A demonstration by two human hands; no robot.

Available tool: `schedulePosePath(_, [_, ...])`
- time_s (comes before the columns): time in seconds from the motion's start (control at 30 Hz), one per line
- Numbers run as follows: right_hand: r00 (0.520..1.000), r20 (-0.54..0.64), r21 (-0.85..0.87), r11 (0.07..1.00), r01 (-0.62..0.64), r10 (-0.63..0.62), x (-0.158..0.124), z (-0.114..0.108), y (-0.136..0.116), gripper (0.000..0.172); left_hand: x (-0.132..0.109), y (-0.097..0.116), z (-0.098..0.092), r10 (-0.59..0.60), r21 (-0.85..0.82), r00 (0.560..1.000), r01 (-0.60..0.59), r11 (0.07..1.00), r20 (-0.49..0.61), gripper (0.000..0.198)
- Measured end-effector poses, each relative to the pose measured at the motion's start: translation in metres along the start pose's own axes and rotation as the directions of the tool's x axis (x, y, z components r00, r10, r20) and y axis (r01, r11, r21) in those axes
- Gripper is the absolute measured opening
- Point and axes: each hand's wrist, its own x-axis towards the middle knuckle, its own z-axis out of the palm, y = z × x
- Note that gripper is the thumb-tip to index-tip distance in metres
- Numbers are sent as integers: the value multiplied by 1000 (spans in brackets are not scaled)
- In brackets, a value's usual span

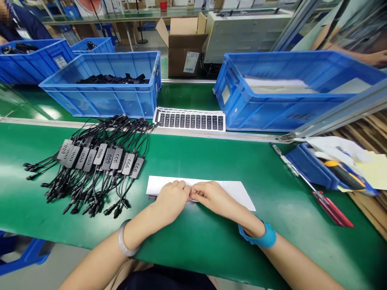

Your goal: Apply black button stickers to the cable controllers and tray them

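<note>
White oblong sheet (pixel 236 194) under left hand (pixel 171 201) and curled right hand (pixel 213 197)

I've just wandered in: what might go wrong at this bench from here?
The left hand and right hand meet closely at the white sheet, so it might crease or tear if they pull unevenly. The cables of the grey units lie tangled, so lifting one unit may drag its neighbours. The red handle lies loose on the right and could get knocked.
</note>
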Motion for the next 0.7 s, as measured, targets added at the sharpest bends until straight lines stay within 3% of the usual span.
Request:
schedulePosePath(0.23, [997,-12,-144,987,-71,70,-8,-7,6,23,2,-6,5,-2,-60,996,-3,998,-88,18])
schedulePosePath(0.43, [996,75,-176,982,63,-50,-16,-14,17,18,1,-4,6,2,-52,995,-7,999,-96,23])
schedulePosePath(0.53, [997,68,-273,961,48,-30,-17,-16,20,23,3,-4,5,-6,-45,995,1,999,-98,21])
schedulePosePath(0.7, [990,129,-161,983,86,-65,-12,-19,22,22,17,4,8,123,-75,979,-137,988,-161,22])
